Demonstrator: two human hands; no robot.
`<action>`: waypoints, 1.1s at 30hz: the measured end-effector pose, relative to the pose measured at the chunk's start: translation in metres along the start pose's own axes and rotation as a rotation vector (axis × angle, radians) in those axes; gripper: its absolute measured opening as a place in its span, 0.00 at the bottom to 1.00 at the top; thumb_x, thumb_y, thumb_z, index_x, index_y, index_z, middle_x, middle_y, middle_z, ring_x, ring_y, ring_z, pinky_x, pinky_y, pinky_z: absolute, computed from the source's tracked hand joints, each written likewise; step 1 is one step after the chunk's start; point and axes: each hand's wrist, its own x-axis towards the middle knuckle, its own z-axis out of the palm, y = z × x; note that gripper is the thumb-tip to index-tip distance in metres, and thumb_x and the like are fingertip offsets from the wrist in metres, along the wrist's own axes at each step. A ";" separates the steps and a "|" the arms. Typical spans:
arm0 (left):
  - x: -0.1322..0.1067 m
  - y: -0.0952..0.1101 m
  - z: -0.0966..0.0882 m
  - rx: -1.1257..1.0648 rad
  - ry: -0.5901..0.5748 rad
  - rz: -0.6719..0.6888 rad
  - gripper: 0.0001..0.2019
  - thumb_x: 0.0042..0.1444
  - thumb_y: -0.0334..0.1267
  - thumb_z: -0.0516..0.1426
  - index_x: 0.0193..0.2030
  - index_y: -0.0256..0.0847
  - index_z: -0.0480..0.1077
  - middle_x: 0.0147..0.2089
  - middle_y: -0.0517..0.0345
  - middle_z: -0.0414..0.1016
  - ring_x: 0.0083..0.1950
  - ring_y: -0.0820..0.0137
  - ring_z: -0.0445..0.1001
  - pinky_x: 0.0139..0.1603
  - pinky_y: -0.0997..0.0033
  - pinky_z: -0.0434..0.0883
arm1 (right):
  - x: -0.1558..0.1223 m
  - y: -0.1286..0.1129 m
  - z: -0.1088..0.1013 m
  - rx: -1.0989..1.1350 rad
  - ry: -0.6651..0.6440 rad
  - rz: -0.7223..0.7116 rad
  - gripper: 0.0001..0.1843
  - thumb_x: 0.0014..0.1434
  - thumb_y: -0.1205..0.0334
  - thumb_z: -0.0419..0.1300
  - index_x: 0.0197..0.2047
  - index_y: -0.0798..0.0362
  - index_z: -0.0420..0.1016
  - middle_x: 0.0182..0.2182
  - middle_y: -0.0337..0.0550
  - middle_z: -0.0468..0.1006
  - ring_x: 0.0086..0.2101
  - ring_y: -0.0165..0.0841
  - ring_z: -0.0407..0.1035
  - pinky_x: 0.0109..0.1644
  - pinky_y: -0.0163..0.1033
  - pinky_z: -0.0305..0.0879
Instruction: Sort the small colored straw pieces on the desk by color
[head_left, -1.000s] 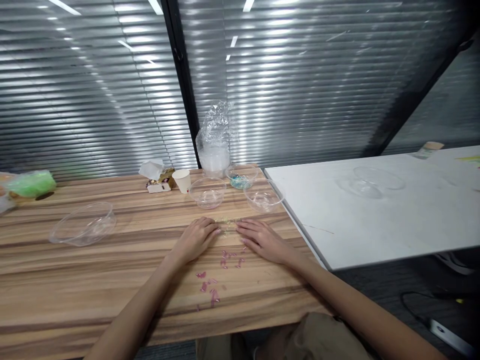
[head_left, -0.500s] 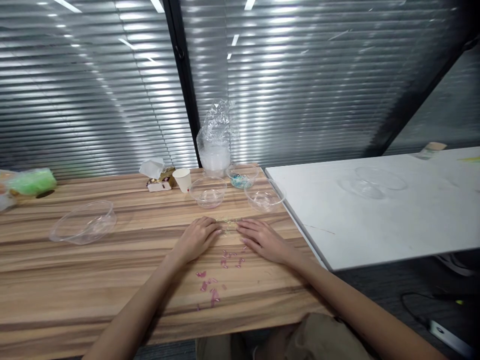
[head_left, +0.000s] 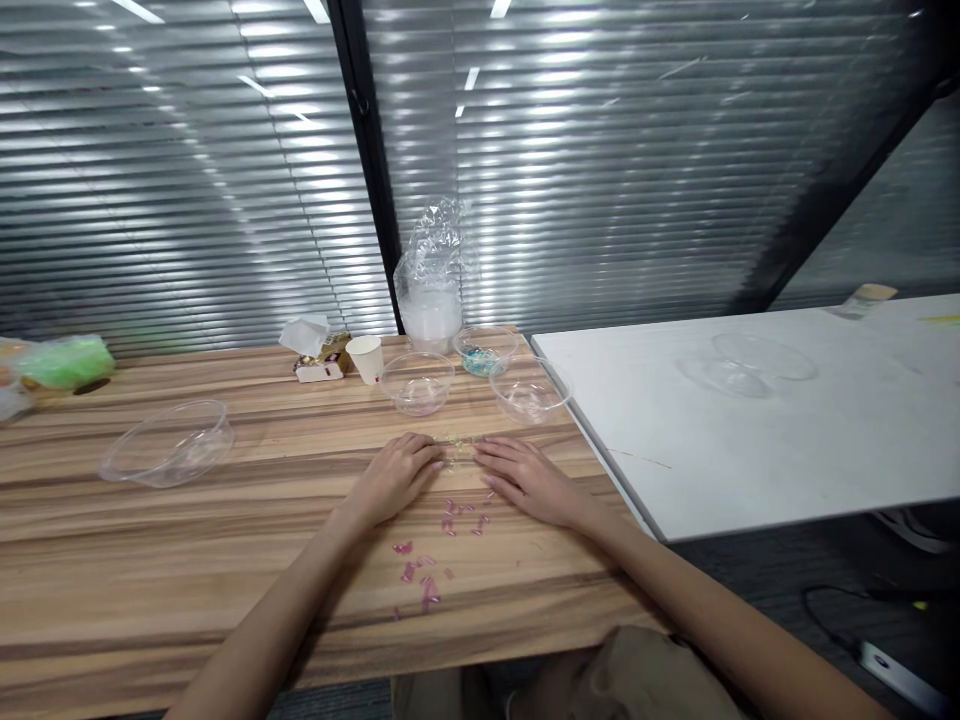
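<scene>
My left hand [head_left: 400, 474] rests palm down on the wood-grain table, its fingers stretched toward a small patch of pale yellow beads [head_left: 459, 448]. From the other side my right hand [head_left: 526, 478] lies flat, fingertips at the right edge of the same patch. Neither hand grips anything that I can see. Loose pink beads [head_left: 450, 517] are scattered between my wrists, and more pink pieces [head_left: 427, 590] lie nearer the front edge. Just beyond my hands stand two clear plastic bowls, a left one [head_left: 418, 388] with a pinkish bottom and a right one [head_left: 529, 392].
Behind them is a clear bowl with blue beads [head_left: 484, 358], near a plastic-wrapped stack [head_left: 433, 310]. A paper cup [head_left: 366, 358] and a tissue box [head_left: 321, 362] stand left of it. Another clear bowl [head_left: 169, 450] sits far left. A white table [head_left: 750, 440] adjoins on the right.
</scene>
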 end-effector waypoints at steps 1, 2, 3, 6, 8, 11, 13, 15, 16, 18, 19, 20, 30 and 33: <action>0.000 0.000 0.000 -0.002 -0.003 -0.002 0.14 0.64 0.39 0.46 0.49 0.39 0.69 0.47 0.51 0.71 0.50 0.65 0.68 0.52 0.63 0.67 | 0.000 0.000 0.000 -0.001 -0.002 0.001 0.19 0.66 0.60 0.48 0.58 0.51 0.65 0.56 0.43 0.65 0.57 0.39 0.56 0.60 0.50 0.53; 0.000 0.000 0.000 -0.002 -0.006 -0.004 0.14 0.64 0.39 0.46 0.49 0.39 0.69 0.47 0.51 0.71 0.50 0.65 0.68 0.52 0.63 0.67 | 0.000 0.001 0.000 -0.002 -0.003 0.002 0.19 0.66 0.60 0.48 0.58 0.52 0.65 0.56 0.43 0.65 0.57 0.39 0.56 0.60 0.50 0.53; 0.000 0.000 0.000 -0.002 -0.009 -0.005 0.14 0.64 0.39 0.46 0.49 0.39 0.69 0.47 0.51 0.71 0.50 0.65 0.68 0.52 0.63 0.67 | 0.000 0.001 0.000 -0.002 -0.005 0.002 0.19 0.66 0.60 0.48 0.58 0.52 0.65 0.56 0.43 0.65 0.57 0.38 0.56 0.60 0.49 0.53; -0.001 0.000 0.000 -0.001 -0.019 -0.010 0.14 0.64 0.39 0.46 0.50 0.40 0.68 0.47 0.51 0.71 0.50 0.65 0.68 0.52 0.62 0.66 | 0.000 0.001 0.000 -0.002 -0.008 0.001 0.19 0.66 0.59 0.47 0.58 0.52 0.64 0.57 0.43 0.65 0.57 0.38 0.55 0.61 0.49 0.53; -0.001 0.000 0.000 -0.002 -0.022 -0.011 0.14 0.64 0.39 0.46 0.50 0.40 0.68 0.48 0.51 0.70 0.50 0.65 0.67 0.52 0.62 0.66 | 0.001 0.000 -0.001 -0.001 -0.007 0.002 0.19 0.66 0.59 0.47 0.58 0.52 0.64 0.57 0.43 0.65 0.57 0.38 0.55 0.61 0.49 0.53; -0.001 -0.001 0.000 -0.003 -0.015 -0.003 0.14 0.64 0.39 0.46 0.51 0.40 0.68 0.48 0.51 0.70 0.50 0.65 0.67 0.53 0.62 0.66 | 0.001 0.000 -0.001 0.006 -0.010 0.002 0.19 0.66 0.59 0.46 0.58 0.51 0.64 0.56 0.43 0.65 0.57 0.38 0.55 0.61 0.49 0.52; -0.001 -0.001 0.000 -0.005 -0.008 0.002 0.14 0.64 0.39 0.46 0.51 0.41 0.68 0.48 0.51 0.70 0.50 0.65 0.67 0.53 0.62 0.66 | 0.001 0.000 -0.002 0.009 -0.014 0.004 0.19 0.67 0.58 0.46 0.58 0.51 0.64 0.56 0.43 0.65 0.57 0.38 0.55 0.61 0.49 0.53; -0.001 -0.001 0.000 -0.009 -0.007 0.003 0.14 0.64 0.38 0.46 0.50 0.41 0.68 0.48 0.52 0.70 0.50 0.65 0.67 0.53 0.63 0.66 | 0.001 0.000 -0.002 0.009 -0.014 0.004 0.19 0.67 0.58 0.46 0.58 0.51 0.64 0.56 0.43 0.65 0.57 0.38 0.55 0.61 0.50 0.52; -0.001 -0.001 0.000 -0.010 -0.006 0.001 0.14 0.64 0.38 0.46 0.50 0.41 0.68 0.48 0.52 0.70 0.50 0.65 0.67 0.53 0.63 0.66 | 0.001 0.001 -0.002 0.008 -0.014 0.004 0.19 0.67 0.58 0.46 0.58 0.51 0.64 0.56 0.43 0.65 0.57 0.38 0.55 0.61 0.49 0.52; -0.001 -0.001 0.001 -0.010 -0.008 0.000 0.14 0.64 0.38 0.46 0.51 0.41 0.68 0.48 0.52 0.70 0.50 0.65 0.67 0.53 0.63 0.66 | 0.001 0.001 -0.002 0.005 -0.019 0.005 0.19 0.66 0.58 0.46 0.58 0.51 0.64 0.56 0.43 0.65 0.57 0.38 0.55 0.61 0.49 0.52; -0.001 -0.001 0.001 -0.009 -0.009 0.000 0.14 0.64 0.38 0.46 0.51 0.41 0.67 0.48 0.52 0.70 0.50 0.66 0.67 0.53 0.63 0.66 | 0.001 0.001 -0.002 0.004 -0.021 0.007 0.19 0.66 0.58 0.46 0.58 0.52 0.65 0.56 0.43 0.65 0.57 0.38 0.55 0.61 0.49 0.52; -0.001 -0.002 0.001 -0.007 -0.011 -0.001 0.14 0.64 0.39 0.46 0.51 0.41 0.67 0.48 0.52 0.70 0.50 0.65 0.67 0.53 0.63 0.66 | 0.001 0.001 -0.002 0.004 -0.024 0.009 0.19 0.66 0.58 0.46 0.58 0.52 0.65 0.56 0.43 0.65 0.57 0.38 0.55 0.61 0.49 0.52; -0.002 -0.004 0.003 -0.019 0.001 0.009 0.14 0.64 0.39 0.46 0.51 0.40 0.67 0.48 0.50 0.70 0.50 0.65 0.67 0.53 0.61 0.66 | 0.001 0.001 -0.004 0.049 -0.014 0.007 0.19 0.66 0.58 0.47 0.58 0.50 0.65 0.56 0.44 0.65 0.57 0.38 0.56 0.60 0.50 0.53; -0.002 -0.004 0.003 -0.024 -0.009 0.002 0.14 0.64 0.38 0.46 0.51 0.40 0.67 0.48 0.51 0.69 0.51 0.65 0.67 0.53 0.61 0.66 | 0.001 0.001 -0.004 0.056 -0.016 0.004 0.19 0.66 0.58 0.47 0.58 0.50 0.65 0.56 0.44 0.66 0.57 0.38 0.55 0.60 0.50 0.53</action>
